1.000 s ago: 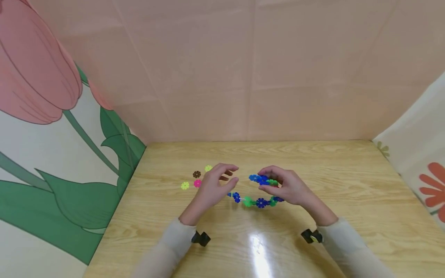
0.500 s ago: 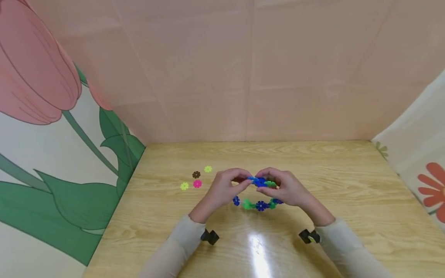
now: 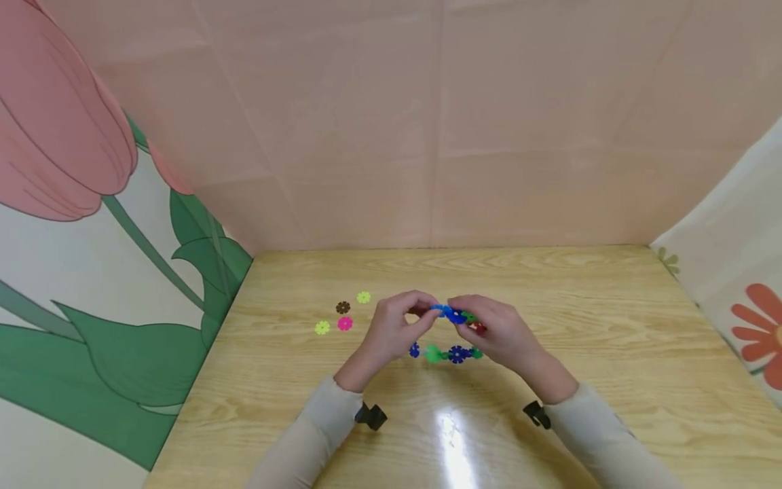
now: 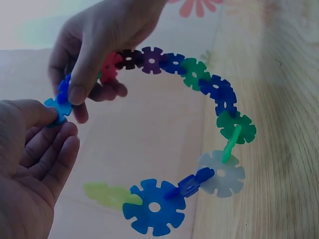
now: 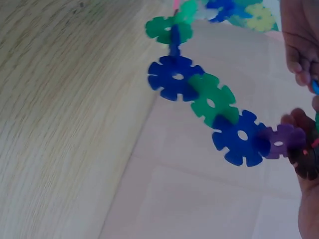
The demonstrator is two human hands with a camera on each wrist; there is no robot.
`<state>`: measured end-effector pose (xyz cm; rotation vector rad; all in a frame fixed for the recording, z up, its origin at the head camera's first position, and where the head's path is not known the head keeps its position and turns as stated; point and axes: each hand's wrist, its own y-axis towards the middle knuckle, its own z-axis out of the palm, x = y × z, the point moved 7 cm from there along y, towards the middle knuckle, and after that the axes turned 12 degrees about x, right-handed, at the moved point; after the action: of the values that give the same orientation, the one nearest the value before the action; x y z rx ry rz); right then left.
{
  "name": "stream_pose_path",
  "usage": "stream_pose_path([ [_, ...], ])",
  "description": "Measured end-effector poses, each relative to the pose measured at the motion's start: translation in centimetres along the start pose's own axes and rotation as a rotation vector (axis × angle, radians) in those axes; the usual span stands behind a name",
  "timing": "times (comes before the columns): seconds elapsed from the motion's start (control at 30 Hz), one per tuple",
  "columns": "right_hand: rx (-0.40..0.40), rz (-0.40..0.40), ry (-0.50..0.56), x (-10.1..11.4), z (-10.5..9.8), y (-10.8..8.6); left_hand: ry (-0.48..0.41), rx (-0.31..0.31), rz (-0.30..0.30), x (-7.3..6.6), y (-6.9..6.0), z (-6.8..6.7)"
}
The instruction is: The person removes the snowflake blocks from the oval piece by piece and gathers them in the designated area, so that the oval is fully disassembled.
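Observation:
A chain of interlocking plastic snowflake discs (image 3: pixel 457 354) in blue, green, red, purple and other colours hangs in a curve between the hands, above the table. My left hand (image 3: pixel 389 331) pinches a light blue disc (image 4: pixel 59 110) at one end of the chain, between thumb and fingers. Close beside it, my right hand (image 3: pixel 506 331) grips the blue, green and red discs by that end. In the left wrist view, the other end of the chain hangs free with a pale yellow-green disc (image 4: pixel 112 195) joined to a blue one (image 4: pixel 164 216). My fingers partly cover the held discs.
Loose discs lie on the wooden table (image 3: pixel 275 380) left of my hands: two yellow-green, a brown one (image 3: pixel 343 308) and a pink one (image 3: pixel 345 324). A pinkish sheet (image 3: pixel 366 136) stands behind the table, with printed flower panels at both sides.
My left hand has moved right, from apart with parted fingers, and now pinches the light blue end disc. The right hand has shifted slightly left with the chain.

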<state>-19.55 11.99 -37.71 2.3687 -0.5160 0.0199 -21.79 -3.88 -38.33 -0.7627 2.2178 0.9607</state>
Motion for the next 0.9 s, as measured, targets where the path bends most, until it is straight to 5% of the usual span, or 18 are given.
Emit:
stream_pose_path([
  [0.13, -0.049, -0.030, -0.139, 0.5, -0.2, 0.0, 0.006, -0.016, -0.002, -0.1, 0.0, 0.0],
  [0.23, -0.036, -0.010, -0.118, 0.5, -0.2, 0.1, 0.013, -0.022, 0.007, -0.2, 0.0, -0.1],
  [0.73, 0.314, 0.603, 0.705, -3.0, 0.9, -0.9, 0.008, -0.024, 0.047, -0.5, -0.2, 0.0],
  [0.9, 0.467, 0.665, 0.892, -3.4, 1.9, -1.1, -0.005, -0.018, 0.060, -0.5, -0.2, 0.2],
])
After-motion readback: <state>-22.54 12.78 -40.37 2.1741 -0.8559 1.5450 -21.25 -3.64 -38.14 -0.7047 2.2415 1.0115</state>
